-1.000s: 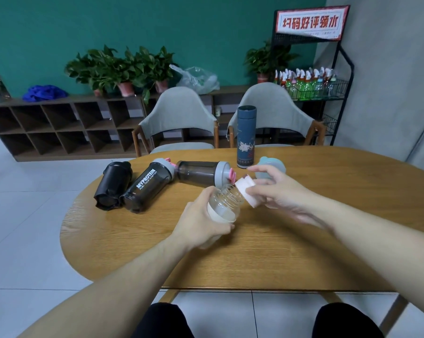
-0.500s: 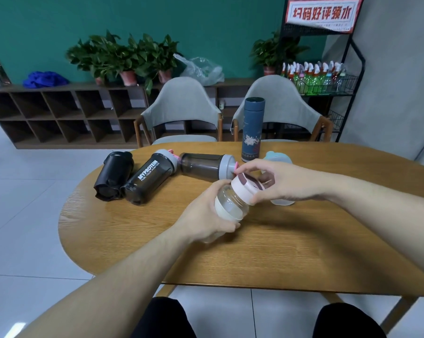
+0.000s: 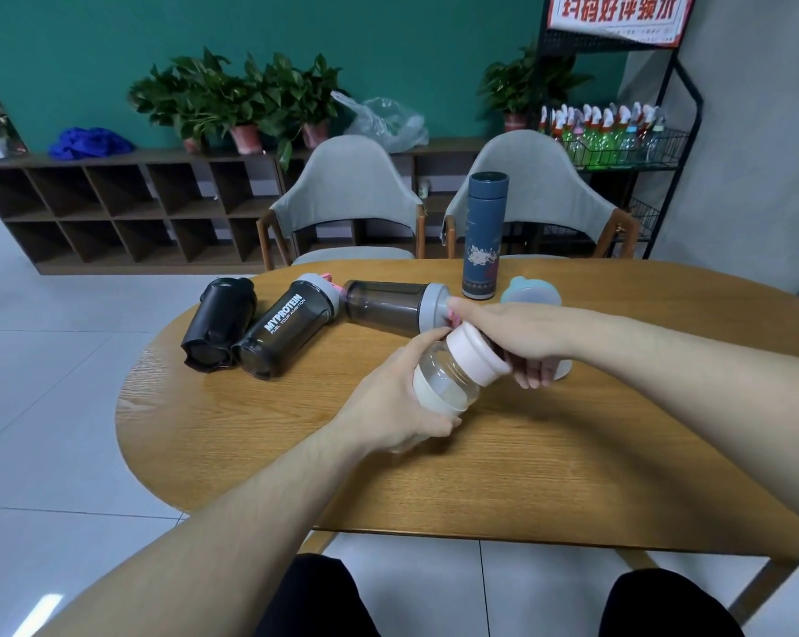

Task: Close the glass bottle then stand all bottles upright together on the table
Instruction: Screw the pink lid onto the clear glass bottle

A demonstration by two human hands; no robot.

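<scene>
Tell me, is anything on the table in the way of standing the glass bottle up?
Nothing visible: the wood under the glass bottle is bare. The lying shakers sit farther back.

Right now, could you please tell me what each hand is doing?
Left hand: closed around the glass bottle.
Right hand: closed on the pink lid at the bottle's mouth.

Lid (image 3: pixel 478 356): off a second ago, now seated on the glass bottle (image 3: pixel 443 383).
Right hand (image 3: pixel 521 335): now wrapped over the lid.
</scene>
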